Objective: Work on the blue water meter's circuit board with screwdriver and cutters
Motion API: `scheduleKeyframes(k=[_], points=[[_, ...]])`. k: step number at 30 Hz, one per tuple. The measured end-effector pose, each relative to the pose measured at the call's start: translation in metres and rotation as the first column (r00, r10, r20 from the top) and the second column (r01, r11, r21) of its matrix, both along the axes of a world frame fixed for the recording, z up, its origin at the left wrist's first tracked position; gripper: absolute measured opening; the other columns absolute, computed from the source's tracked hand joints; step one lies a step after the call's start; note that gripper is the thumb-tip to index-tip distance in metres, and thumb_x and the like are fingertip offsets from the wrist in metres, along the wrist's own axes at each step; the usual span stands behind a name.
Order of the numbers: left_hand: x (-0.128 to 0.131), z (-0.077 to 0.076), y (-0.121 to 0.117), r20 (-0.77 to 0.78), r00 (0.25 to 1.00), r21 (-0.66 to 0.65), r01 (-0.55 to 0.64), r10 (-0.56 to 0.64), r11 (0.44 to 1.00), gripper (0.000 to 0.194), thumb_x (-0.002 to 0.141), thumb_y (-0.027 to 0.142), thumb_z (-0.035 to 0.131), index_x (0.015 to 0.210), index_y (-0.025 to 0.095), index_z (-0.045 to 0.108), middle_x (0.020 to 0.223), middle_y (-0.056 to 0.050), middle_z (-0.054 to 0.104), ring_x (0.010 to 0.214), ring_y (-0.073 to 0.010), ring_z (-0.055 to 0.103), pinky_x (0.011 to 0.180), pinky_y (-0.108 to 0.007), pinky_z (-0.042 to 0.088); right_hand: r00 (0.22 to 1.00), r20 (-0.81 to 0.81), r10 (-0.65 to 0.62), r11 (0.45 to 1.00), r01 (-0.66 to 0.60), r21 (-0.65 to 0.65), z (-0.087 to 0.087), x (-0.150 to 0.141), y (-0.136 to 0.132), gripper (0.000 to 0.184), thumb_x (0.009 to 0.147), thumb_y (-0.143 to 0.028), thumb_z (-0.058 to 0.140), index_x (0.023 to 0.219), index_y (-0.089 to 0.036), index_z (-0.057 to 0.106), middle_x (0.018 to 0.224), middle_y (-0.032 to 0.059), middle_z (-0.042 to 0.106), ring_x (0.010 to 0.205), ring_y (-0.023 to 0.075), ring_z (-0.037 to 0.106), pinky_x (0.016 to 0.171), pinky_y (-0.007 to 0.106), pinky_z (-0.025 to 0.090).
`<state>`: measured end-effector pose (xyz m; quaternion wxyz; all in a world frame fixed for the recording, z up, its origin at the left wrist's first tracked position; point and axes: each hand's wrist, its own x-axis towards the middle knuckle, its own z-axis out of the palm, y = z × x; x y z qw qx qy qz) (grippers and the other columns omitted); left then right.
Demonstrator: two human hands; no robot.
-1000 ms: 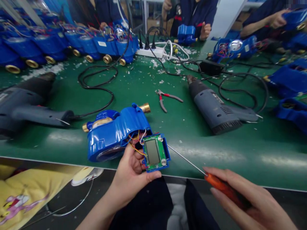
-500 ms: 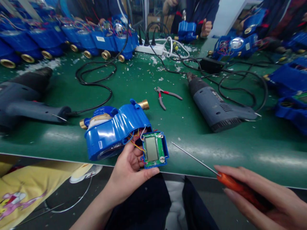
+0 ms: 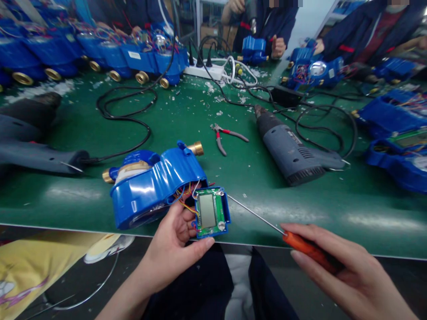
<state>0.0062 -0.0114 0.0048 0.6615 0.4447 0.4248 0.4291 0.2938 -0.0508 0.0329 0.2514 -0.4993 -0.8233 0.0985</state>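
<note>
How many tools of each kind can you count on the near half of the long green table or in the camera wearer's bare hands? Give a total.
Blue-grey plastic heat guns with dark nozzles: 2
Red-and-grey-handled metal pliers: 1
Orange-handled screwdriver with long metal shaft: 1
Total: 4

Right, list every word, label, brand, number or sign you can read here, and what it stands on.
None can be read.
Label on the heat gun at right: too blurred.
White stickers on blue units at the back: too small.
Green circuit board: any print too small.
Display: no visible characters.
</note>
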Motion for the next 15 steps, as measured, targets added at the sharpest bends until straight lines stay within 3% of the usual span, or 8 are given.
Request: scheduleKeyframes(k=[5,7,11,15], points=[[-0.001,-0.002,-0.001,0.048,0.999,0.003,0.009,-0.009,1.000,0.054,0.083,0.015,0.081,0.126,0.019,0.050,0.111,-0.003,0.075,0.098,-0.0066,0.073,0.087,-0.006,0.054,0.992,-0.125,-0.025,0.999,0.020,-0.044,-0.012,-0.005,0.004,0.023,0.097,-0.021,0.057,0.120,-0.023,0.059,0.108,-0.0046,0.067,0.094,-0.0007,0.068,0.081,-0.004,0.049],[-0.001,-0.002,-0.001,0.043,0.999,0.009,0.020,-0.020,1.000,0.053,0.084,0.015,0.080,0.127,0.019,0.049,0.113,-0.004,0.074,0.100,-0.0085,0.073,0.087,-0.008,0.054,0.980,-0.180,-0.089,0.992,0.071,-0.107,-0.019,-0.005,0.005,0.021,0.095,-0.024,0.058,0.113,-0.018,0.067,0.106,0.0000,0.068,0.092,0.0031,0.069,0.083,0.000,0.052],[-0.001,-0.002,-0.001,0.045,0.999,0.018,0.024,-0.024,1.000,0.050,0.085,0.012,0.078,0.126,0.021,0.051,0.111,-0.001,0.074,0.098,-0.0074,0.073,0.087,-0.007,0.054,0.931,-0.229,-0.283,0.923,0.200,-0.329,-0.031,-0.003,0.008,0.038,0.091,-0.042,0.057,0.103,-0.012,0.076,0.102,0.0076,0.069,0.087,0.0106,0.071,0.081,0.010,0.057],[-0.002,-0.003,-0.002,0.048,0.999,0.002,0.012,-0.012,1.000,0.049,0.085,0.010,0.078,0.124,0.024,0.052,0.107,0.004,0.074,0.098,-0.0053,0.073,0.087,-0.006,0.054,0.914,-0.258,-0.314,0.917,0.222,-0.332,-0.036,-0.004,0.014,0.037,0.089,-0.041,0.060,0.104,-0.012,0.075,0.102,0.0059,0.069,0.086,0.0078,0.070,0.081,0.005,0.054]])
